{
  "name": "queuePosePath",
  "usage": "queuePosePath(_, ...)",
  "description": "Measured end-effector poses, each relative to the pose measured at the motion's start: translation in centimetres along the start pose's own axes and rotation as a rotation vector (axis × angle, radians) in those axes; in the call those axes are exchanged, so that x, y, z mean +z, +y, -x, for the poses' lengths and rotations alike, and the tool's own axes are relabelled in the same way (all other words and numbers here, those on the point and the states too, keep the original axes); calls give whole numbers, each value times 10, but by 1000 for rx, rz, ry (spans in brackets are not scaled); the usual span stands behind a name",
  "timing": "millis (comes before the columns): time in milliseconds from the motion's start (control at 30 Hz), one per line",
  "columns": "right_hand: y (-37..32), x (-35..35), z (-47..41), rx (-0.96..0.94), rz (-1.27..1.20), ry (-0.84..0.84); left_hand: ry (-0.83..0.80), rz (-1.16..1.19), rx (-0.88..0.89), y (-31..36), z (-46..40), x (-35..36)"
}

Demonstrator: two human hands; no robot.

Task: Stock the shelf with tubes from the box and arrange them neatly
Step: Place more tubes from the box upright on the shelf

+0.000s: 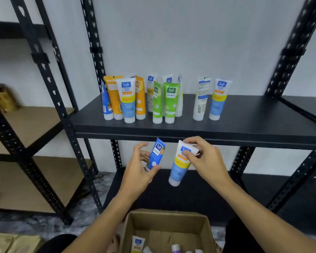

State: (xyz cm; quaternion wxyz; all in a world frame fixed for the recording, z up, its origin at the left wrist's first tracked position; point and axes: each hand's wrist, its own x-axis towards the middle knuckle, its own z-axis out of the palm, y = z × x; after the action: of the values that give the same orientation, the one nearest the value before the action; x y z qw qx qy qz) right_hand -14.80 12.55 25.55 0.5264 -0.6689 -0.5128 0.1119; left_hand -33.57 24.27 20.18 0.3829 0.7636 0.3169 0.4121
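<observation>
Head view: left hand [139, 165] gripping blue tube [156, 154], right hand [202, 159] pinching white tube [181, 162] near crimp; likely light, soft, best held mid-body.

Both hands are raised just below the front lip of the black shelf [244, 123], the left grip [140, 167] around a blue tube [156, 155] and the right grip [206, 159] pinching a white-and-blue tube [181, 165]. Directly above the left grip, tubes crowd the shelf: an orange-and-blue cluster [124, 99] and a green-and-white group [167, 99]. Above the right grip lies a bare gap, bounded further right by two standing tubes [210, 99]. Beyond that pair the shelf runs open to the perforated upright [288, 57]. Below both grips sits the open cardboard box [169, 223].
</observation>
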Motion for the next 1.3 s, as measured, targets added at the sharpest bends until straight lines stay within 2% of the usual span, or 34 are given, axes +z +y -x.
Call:
queuePosePath(300,-67,-58,-57,-174,124,136,68,62,201,87,-67,-2)
queuePosePath(567,-82,-131,-94,-176,245,269,46,93,330,160,-118,32)
queuePosePath(967,-45,-229,-125,-42,373,431,-74,144,336,195,-144,118)
queuePosePath(1300,4,-249,-156,25,429,427,-110,124,283,197,-155,175)
